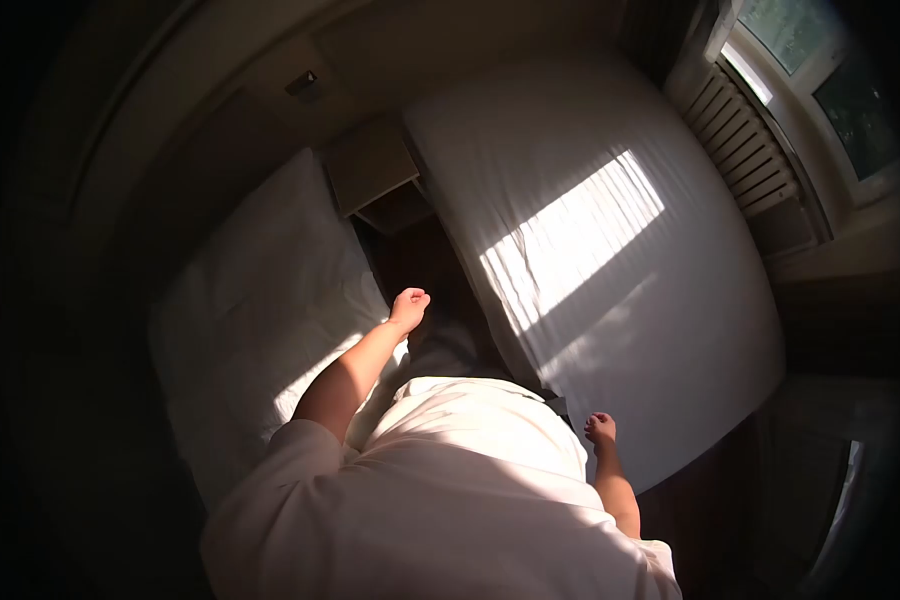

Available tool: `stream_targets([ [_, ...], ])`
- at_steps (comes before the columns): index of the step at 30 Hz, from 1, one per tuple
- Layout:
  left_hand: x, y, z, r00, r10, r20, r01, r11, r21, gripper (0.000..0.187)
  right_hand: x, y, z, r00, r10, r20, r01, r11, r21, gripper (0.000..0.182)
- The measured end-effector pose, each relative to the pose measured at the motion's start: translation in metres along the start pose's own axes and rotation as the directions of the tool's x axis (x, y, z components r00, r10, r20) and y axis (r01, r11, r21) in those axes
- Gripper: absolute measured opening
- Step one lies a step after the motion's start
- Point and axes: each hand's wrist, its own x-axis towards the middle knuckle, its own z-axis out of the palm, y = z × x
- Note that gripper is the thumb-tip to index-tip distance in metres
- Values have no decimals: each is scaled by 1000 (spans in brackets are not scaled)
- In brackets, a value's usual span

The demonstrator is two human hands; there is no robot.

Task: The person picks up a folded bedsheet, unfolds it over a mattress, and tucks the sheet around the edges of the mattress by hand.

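My left hand (410,308) is held out in front of me in sunlight, its fingers curled loosely closed with nothing showing in them. It hangs over the dark gap between two beds, close to the edge of the left bed (240,270), which has a rumpled white cover. Lower at my right side is my right hand (599,429), also with fingers curled in and no object visible. That hand is nearest to the right bed (570,130), covered by a smooth white sheet with a bright sunlit patch.
A small nightstand (372,167) stands between the beds at the far end. Beyond the right bed are a radiator (740,140) and a window (850,110). A wall socket or switch (303,84) shows above the nightstand. Dark floor runs between the beds.
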Motion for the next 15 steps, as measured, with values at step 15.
stream_targets([
  [15,329,219,51,369,415,831,-924,71,375,56,-18,-171,303,849,-346,-399,261,932,-253,40],
])
